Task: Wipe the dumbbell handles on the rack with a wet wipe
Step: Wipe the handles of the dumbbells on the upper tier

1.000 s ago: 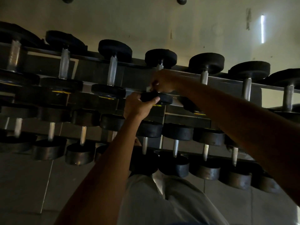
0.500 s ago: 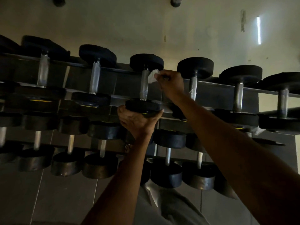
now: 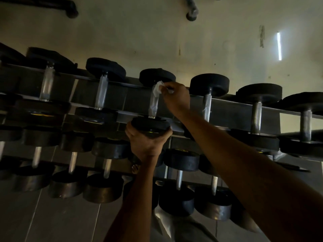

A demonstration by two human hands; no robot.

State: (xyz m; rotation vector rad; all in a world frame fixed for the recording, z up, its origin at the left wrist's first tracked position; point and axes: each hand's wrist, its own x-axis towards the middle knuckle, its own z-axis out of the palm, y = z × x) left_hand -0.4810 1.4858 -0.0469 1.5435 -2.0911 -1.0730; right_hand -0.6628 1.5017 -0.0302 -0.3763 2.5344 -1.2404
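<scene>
Hands (image 3: pixel 147 142) x2, wipe (image 3: pixel 157 89) x1

Wet wipe (image 3: pixel 157 89) against dumbbell handle (image 3: pixel 153 104)

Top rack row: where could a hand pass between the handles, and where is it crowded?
Open gaps lie between neighbouring handles, such as the handle being wiped and the next handle rightward. Crowded around the near head the left hand grips, and where the right hand holds the wipe.

Left hand (image 3: pixel 147 143) raised, palm up, fingers (image 3: pixel 167 132) curled round the near end weight of a dumbbell (image 3: pixel 150 125). Right hand (image 3: pixel 177 98) reaches higher, wrist bent, pinching a wet wipe (image 3: pixel 157 90) against the handle's top. Both forearms extend upward from the lower frame.
</scene>
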